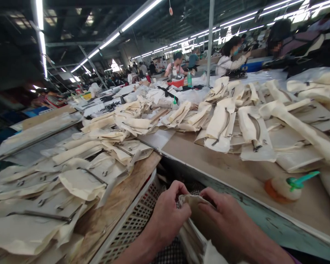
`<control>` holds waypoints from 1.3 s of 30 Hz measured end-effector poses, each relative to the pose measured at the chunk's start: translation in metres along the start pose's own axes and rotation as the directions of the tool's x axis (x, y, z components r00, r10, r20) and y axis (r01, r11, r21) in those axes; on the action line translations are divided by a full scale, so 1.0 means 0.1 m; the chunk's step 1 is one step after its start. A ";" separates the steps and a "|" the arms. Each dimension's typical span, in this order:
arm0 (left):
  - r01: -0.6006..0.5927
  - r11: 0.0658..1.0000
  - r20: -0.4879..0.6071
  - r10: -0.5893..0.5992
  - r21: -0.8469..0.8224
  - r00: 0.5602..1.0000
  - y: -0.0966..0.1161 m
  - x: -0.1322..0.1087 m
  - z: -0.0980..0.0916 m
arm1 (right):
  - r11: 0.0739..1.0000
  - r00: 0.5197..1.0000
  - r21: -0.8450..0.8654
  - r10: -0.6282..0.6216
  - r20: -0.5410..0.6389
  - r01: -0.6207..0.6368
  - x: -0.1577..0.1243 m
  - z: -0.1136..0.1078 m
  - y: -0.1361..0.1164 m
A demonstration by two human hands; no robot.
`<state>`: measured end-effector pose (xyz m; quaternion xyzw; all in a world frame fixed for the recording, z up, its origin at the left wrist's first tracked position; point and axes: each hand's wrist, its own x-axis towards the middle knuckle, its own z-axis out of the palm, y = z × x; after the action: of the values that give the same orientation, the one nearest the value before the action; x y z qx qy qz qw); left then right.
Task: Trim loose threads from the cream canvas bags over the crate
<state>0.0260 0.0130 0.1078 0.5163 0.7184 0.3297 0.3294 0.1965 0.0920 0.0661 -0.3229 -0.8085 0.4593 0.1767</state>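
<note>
A cream fabric piece with a tan inner side is held in front of my body, its upper edge between my two hands. My left hand pinches that edge from the left, thumb and fingers closed. My right hand grips the same edge from the right with bent fingers. The lower part of the piece hangs toward my lap and runs out of view at the bottom. A checked cloth shows beneath it.
Similar cream pieces with dark metal strips lie on the wooden table and on the brown tabletop. A white plastic basket stands by my left forearm. A round bottle with a green spout is at right. People work farther back.
</note>
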 end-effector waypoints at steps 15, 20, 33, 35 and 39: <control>-0.110 0.921 -0.236 0.209 0.374 0.949 -0.10 -0.16 0.13 | 0.972 0.996 -0.231 -0.057 -0.069 0.040 -0.12 0.16 0.03; -0.189 0.918 -0.190 0.266 0.348 0.945 -0.08 -0.11 0.11 | 0.975 0.996 -0.220 -0.057 -0.070 0.040 -0.13 0.16 0.03; -0.427 0.895 -0.054 0.436 0.126 0.898 -0.11 -0.11 0.05 | 0.979 0.997 -0.201 -0.034 -0.068 0.020 -0.12 0.10 0.08; -0.426 0.896 -0.033 0.433 0.123 0.901 -0.11 -0.11 0.05 | 0.974 0.998 -0.224 -0.032 -0.062 0.018 -0.12 0.10 0.07; -0.411 0.907 0.008 0.412 0.096 0.911 -0.10 -0.13 0.03 | 0.967 0.997 -0.254 -0.042 -0.068 0.023 -0.11 0.11 0.07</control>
<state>0.0271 -0.0018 0.0998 0.6691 0.6105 0.3602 0.2232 0.2011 0.0799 0.0548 -0.3459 -0.8587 0.3374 0.1709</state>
